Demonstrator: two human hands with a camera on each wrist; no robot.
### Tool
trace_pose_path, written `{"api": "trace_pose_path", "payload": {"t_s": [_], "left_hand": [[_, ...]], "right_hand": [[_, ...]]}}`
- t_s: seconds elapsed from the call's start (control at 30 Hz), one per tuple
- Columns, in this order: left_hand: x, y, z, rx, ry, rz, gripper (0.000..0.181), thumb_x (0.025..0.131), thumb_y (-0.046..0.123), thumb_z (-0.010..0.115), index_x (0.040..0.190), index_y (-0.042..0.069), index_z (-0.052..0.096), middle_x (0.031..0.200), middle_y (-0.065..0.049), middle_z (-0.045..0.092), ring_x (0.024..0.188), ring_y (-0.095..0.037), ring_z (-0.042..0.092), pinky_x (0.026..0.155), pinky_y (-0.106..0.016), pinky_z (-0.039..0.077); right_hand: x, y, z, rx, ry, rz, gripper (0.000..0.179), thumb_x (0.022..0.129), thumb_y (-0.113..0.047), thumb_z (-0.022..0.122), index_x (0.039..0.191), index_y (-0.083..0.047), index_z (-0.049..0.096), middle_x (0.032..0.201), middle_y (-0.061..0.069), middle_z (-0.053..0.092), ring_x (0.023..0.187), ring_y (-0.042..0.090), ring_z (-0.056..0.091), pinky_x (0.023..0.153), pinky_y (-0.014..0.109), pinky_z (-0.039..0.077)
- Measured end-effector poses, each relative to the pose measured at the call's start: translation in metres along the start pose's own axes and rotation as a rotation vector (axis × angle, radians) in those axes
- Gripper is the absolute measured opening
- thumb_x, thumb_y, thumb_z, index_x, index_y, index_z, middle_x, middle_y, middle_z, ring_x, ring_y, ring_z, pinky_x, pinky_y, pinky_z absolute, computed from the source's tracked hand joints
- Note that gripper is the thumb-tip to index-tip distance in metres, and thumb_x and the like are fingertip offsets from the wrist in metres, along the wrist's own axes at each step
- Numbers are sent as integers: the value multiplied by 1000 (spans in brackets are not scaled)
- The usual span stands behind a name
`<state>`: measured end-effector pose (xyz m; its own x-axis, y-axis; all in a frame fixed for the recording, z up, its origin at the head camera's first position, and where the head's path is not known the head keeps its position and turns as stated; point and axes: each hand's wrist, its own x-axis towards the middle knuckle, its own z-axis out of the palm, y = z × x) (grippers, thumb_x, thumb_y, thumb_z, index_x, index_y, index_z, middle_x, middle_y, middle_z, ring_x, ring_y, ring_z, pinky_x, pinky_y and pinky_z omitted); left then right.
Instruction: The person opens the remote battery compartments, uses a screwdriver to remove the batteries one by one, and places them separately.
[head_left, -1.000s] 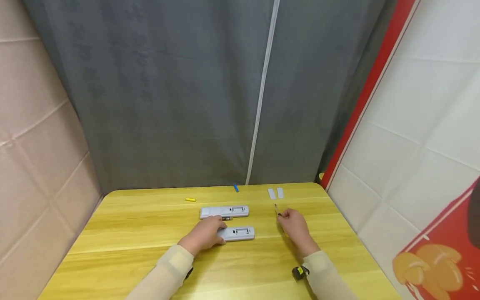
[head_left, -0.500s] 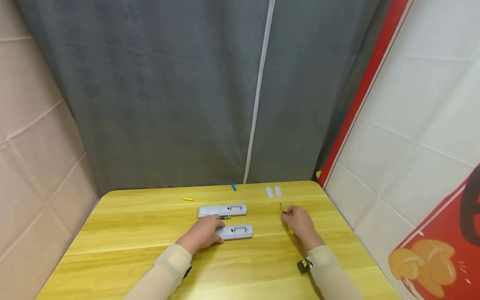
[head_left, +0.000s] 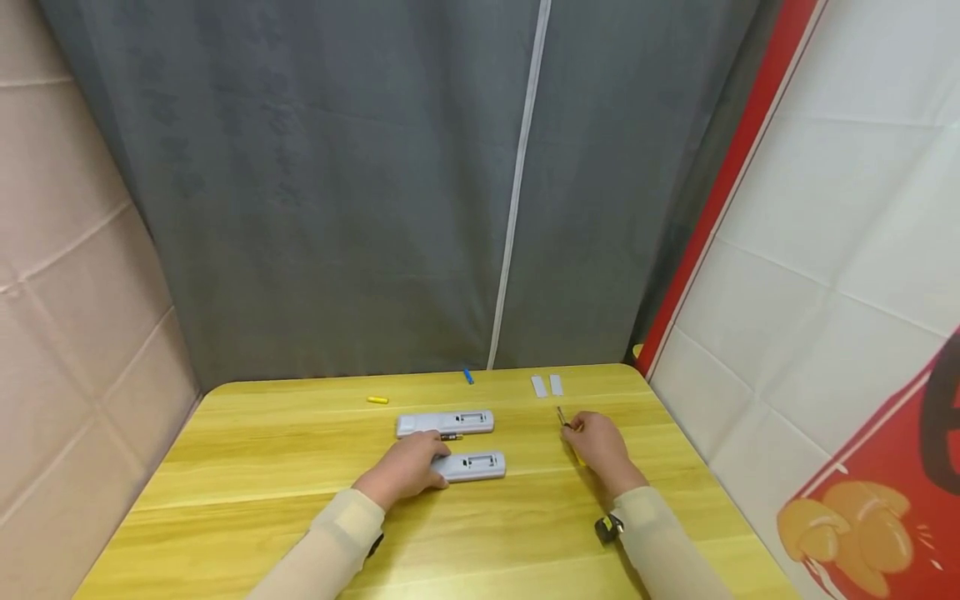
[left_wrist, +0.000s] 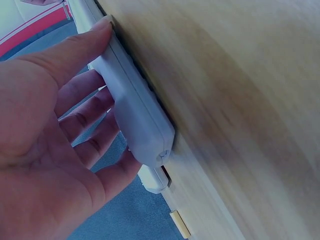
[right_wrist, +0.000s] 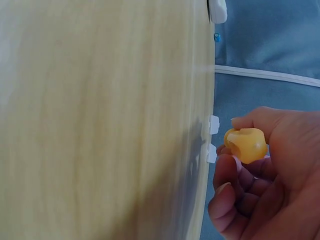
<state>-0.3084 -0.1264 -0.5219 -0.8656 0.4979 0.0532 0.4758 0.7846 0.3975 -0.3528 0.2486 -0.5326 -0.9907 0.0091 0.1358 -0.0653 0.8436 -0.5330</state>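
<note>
In the head view my left hand (head_left: 407, 468) grips the left end of the nearer white remote control (head_left: 471, 466), which lies back up with its battery bay uncovered. The left wrist view has the thumb on one long side of this remote (left_wrist: 135, 105) and the fingers on the other. My right hand (head_left: 602, 447) pinches a screwdriver (head_left: 562, 417) to the right of the remotes, its metal tip pointing away from me. Its yellow handle (right_wrist: 247, 145) shows between thumb and fingers in the right wrist view.
A second remote control (head_left: 427, 424) lies behind the first, its bay also uncovered. A dark battery (head_left: 452, 437) sits between them. Farther back are a yellow battery (head_left: 377, 400), a blue battery (head_left: 468, 377) and two white covers, one left (head_left: 539, 387) and one right (head_left: 556, 384).
My right hand has shifted slightly to the right with the screwdriver. The left hand keeps its hold on the nearer remote, and the head view has turned a little.
</note>
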Motion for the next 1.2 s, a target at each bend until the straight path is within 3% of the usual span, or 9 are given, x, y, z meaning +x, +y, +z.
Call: {"api": "trace_pose_path", "payload": {"t_s": [0.27,0.93,1.2], "left_hand": [[0,1,0,3,-3,-4,44,90,22,95,127,4,80,122,-10,71,116,-33,68,106,-52,54],[-1,0,0,12,3,10,44,89,22,96,126,4,80,124,-11,72,116,-34,68,105,-53,55],[1,-2,1,20,0,8,45,90,24,95,128,5,79,129,-12,71,119,-34,67,107,-53,54]], "right_hand": [[1,-6,4,-38,-9,-14,17,99,-22,81,91,-8,76,84,2,71,75,22,62,75,46,55],[-1,-8,5,-49,-67,26,31,100,-26,81,78,-12,65,72,1,60,65,19,53,64,36,43],[0,-6,4,-9,-107,75,32,101,-30,79,82,-10,64,76,4,60,68,21,54,65,36,45]]}}
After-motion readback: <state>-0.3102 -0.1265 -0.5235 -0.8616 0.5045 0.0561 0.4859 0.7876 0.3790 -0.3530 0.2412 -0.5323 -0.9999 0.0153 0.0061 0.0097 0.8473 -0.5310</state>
